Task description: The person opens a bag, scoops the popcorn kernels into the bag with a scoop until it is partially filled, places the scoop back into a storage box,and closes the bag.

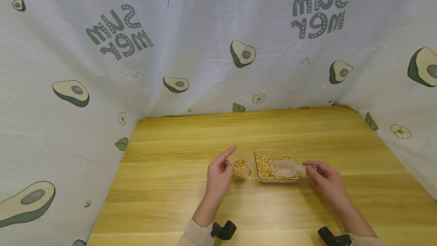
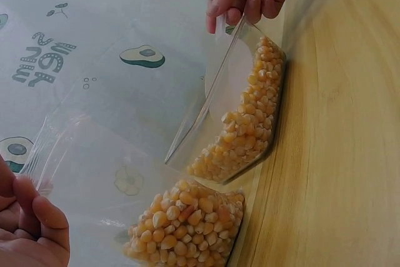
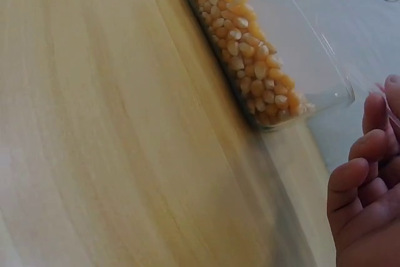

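Note:
My left hand [image 1: 219, 174] pinches the upper edge of a clear plastic bag [image 1: 241, 167], index finger stretched out along its mouth. Yellow corn kernels [image 2: 184, 226] fill the bottom of this bag, which stands on the table. Just to its right is a clear rectangular container [image 1: 278, 181] holding more corn. A translucent scoop [image 1: 284, 167] lies in the container, its bowl on the kernels and its handle over the right rim. Thumb and fingers of my right hand [image 1: 326, 179] grip that handle. In the right wrist view, kernels [image 3: 250, 60] show through the container's side.
A wooden table [image 1: 170, 200] spreads under everything. Behind it and at both sides hangs a white cloth [image 1: 205, 60] printed with avocados. Black wrist mounts [image 1: 223, 231] sit on both forearms near the front edge.

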Demonstrator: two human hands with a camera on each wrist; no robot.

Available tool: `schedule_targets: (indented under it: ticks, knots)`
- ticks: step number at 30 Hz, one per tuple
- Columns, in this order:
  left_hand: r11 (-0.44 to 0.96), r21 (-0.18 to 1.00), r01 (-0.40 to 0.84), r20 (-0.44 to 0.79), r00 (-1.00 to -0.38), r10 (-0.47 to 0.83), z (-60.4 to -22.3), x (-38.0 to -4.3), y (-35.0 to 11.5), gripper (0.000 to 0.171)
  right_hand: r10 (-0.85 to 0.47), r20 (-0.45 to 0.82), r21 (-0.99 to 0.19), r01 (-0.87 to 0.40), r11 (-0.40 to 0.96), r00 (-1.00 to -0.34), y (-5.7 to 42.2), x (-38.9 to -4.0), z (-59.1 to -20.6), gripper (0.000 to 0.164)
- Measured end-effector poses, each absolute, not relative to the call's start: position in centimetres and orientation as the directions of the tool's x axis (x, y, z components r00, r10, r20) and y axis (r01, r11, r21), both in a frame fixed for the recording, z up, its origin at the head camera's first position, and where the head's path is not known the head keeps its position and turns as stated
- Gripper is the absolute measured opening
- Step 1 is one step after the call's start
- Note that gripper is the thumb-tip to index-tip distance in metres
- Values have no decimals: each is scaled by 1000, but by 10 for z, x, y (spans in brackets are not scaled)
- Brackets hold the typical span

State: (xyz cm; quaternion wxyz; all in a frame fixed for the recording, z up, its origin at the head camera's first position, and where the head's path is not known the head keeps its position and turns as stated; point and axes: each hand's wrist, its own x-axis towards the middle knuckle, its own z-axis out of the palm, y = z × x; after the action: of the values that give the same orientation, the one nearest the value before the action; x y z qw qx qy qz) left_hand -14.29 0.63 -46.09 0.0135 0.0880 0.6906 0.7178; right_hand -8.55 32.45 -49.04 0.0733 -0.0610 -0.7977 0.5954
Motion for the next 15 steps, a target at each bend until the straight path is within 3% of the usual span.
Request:
schedule_targets:
  ticks: [9,15]
  knots:
    - [-44,992,115,120,-983,140,-461,-143,6,54,179,-10,-917,80,390,-984,319,-89,-482,35]
    - [-43,993,108,113,-984,140,-462,-143,7,52,130,3,-946,39,322,-991,320,-87,-485,33]
